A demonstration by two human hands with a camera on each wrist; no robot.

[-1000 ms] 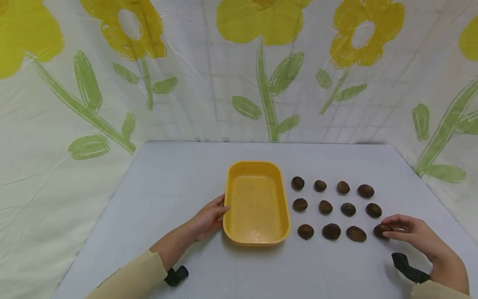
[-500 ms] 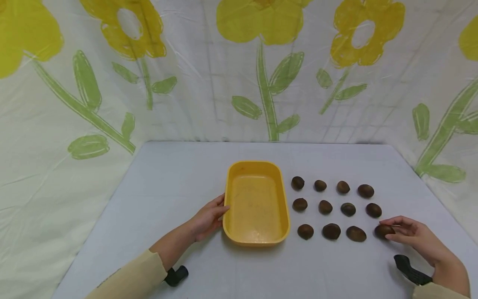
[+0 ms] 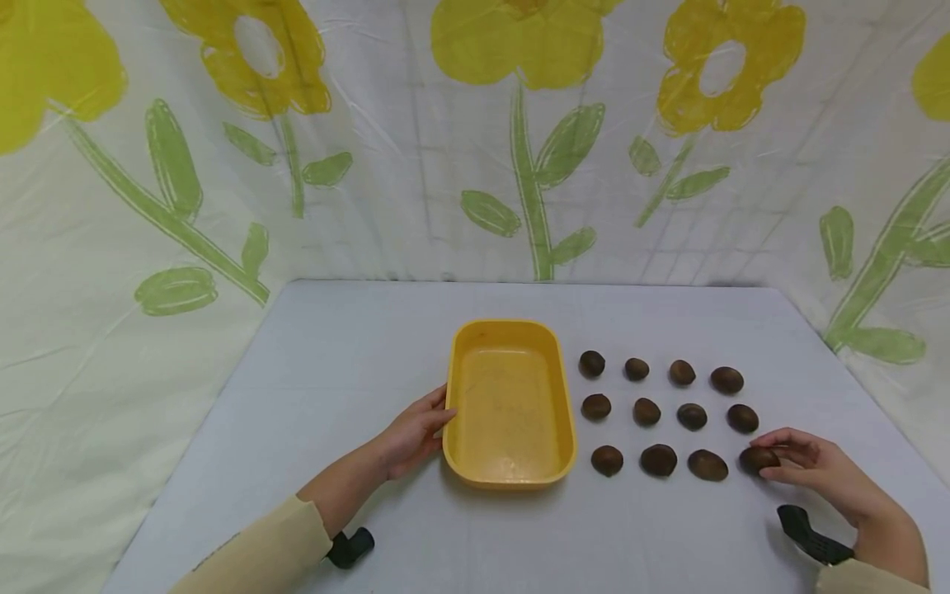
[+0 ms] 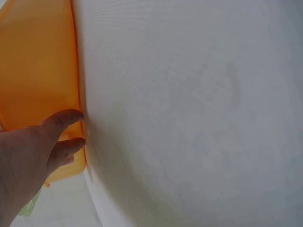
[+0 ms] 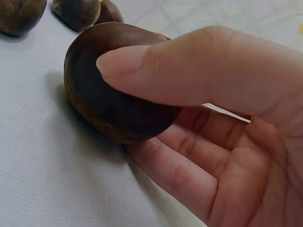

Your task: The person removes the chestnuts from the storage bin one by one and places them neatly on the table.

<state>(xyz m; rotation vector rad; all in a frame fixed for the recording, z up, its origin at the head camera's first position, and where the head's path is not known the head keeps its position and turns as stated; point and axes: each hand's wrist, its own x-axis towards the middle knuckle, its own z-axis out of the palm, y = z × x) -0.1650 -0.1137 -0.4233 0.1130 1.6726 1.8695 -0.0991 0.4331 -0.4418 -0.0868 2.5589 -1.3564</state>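
Observation:
In the head view a yellow rectangular tray (image 3: 510, 417) stands on the table, its inside bare. My left hand (image 3: 411, 437) grips its left side, the thumb over the rim and the other fingers against the outer wall (image 4: 42, 71). At the right, my right hand (image 3: 824, 474) pinches a brown chestnut (image 3: 758, 461) at the right end of the nearest row. In the right wrist view the thumb lies across this chestnut (image 5: 118, 99), with fingers on its far side. It sits close to the cloth; I cannot tell whether it touches.
Several more chestnuts lie in three rows between the tray and my right hand, among them one beside the held chestnut (image 3: 707, 465) and one nearest the tray's front right (image 3: 607, 460). White cloth covers the table (image 3: 356, 338). A flower-printed curtain (image 3: 401, 165) hangs behind.
My right hand has shifted the chestnut slightly right, then back left towards its neighbour in the row. My left hand and the tray have stayed still.

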